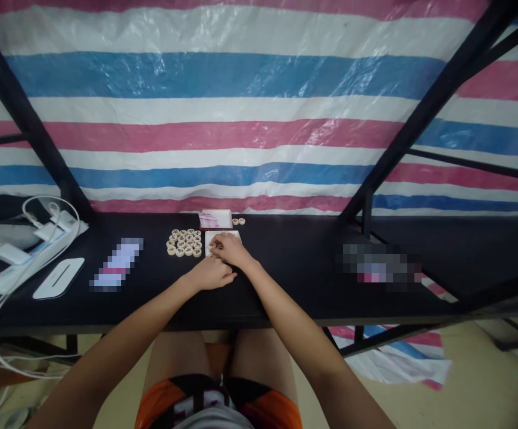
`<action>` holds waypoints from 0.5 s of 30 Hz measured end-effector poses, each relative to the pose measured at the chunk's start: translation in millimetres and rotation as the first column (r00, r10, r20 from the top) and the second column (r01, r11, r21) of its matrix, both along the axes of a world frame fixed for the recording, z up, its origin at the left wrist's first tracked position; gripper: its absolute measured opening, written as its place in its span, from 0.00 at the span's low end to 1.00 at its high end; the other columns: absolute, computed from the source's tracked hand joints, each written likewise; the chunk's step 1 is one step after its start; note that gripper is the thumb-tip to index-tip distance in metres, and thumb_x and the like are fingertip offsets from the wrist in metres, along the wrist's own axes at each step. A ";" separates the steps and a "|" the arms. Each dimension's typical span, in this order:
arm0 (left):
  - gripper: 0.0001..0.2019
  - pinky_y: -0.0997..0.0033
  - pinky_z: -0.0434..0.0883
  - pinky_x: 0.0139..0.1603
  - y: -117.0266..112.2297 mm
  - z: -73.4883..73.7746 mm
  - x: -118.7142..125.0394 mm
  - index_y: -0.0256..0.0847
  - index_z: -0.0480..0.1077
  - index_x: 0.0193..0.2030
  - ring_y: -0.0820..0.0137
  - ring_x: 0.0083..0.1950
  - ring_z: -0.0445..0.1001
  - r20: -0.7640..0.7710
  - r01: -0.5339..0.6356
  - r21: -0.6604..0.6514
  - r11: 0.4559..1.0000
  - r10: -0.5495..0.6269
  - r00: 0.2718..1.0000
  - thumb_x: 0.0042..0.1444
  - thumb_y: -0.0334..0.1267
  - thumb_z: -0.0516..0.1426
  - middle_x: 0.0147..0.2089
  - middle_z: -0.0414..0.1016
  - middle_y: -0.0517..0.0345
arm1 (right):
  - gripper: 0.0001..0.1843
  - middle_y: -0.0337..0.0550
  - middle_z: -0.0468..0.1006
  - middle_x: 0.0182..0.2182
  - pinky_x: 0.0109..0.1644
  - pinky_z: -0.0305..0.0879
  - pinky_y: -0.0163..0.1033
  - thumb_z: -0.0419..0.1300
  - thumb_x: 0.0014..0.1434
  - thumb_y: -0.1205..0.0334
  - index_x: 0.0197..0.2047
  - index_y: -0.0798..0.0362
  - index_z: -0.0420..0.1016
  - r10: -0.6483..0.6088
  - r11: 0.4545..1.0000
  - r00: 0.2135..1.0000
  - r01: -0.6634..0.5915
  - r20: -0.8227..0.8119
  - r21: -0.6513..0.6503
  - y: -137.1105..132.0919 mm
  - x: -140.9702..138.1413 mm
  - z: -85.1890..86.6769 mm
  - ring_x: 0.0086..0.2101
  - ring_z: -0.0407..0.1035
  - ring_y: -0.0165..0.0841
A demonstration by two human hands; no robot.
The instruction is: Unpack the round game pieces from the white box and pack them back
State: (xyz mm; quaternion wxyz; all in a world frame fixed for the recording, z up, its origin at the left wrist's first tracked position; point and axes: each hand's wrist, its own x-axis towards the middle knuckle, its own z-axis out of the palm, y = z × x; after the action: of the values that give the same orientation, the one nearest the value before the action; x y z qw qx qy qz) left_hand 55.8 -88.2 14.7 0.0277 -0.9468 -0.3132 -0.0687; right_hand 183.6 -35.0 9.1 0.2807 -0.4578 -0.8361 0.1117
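Centre-frame, the right hand (231,249) curls over one white box (208,236), the left hand (211,273) at its near edge; the grip is hidden, so I cannot tell what either holds. A leftward shove of the box could scatter the round pieces (189,245) beside it: about sixteen, plus two loose pieces (235,221) farther up

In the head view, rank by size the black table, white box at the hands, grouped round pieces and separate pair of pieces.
Black table, by far.
White box and grouped round pieces: too alike to rank, the box being partly covered.
Separate pair of pieces, smallest.
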 end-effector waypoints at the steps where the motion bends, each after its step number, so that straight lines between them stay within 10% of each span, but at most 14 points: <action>1: 0.18 0.69 0.67 0.36 -0.1 -0.1 0.0 0.37 0.76 0.26 0.67 0.30 0.73 -0.002 -0.003 -0.001 1.000 0.003 1.000 0.62 0.42 0.52 0.24 0.74 0.52 | 0.06 0.43 0.76 0.34 0.45 0.58 0.36 0.60 0.56 0.63 0.36 0.54 0.77 0.011 1.000 1.000 -0.011 0.006 0.001 -0.4 0.5 0.0 0.36 0.67 0.32; 9: 0.19 0.71 0.64 0.31 -1.7 1.3 0.3 0.37 0.75 0.26 0.68 0.28 0.73 0.001 -0.022 -0.008 1.000 0.022 1.000 0.62 0.43 0.51 0.24 0.74 0.53 | 0.14 0.45 0.77 0.39 0.53 0.58 0.40 0.54 0.63 0.59 0.34 0.54 0.80 0.101 0.991 0.995 -0.098 -0.024 0.091 -1.2 4.1 4.2 0.42 0.68 0.34; 15: 0.21 0.73 0.59 0.27 -3.4 3.3 -0.7 0.37 0.74 0.26 0.70 0.25 0.72 0.004 -0.019 -0.035 0.999 0.019 1.000 0.63 0.44 0.48 0.23 0.74 0.55 | 0.21 0.51 0.68 0.56 0.59 0.57 0.43 0.46 0.62 0.67 0.56 0.55 0.70 -0.296 0.941 0.952 0.305 -0.080 0.148 25.6 47.8 -4.0 0.53 0.61 0.38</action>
State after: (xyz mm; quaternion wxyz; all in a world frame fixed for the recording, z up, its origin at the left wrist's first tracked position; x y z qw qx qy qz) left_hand 55.1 -91.7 18.0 0.0112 -0.9439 -0.3236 -0.0649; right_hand 231.3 -9.4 5.2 0.3536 -0.5531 -0.7543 0.0134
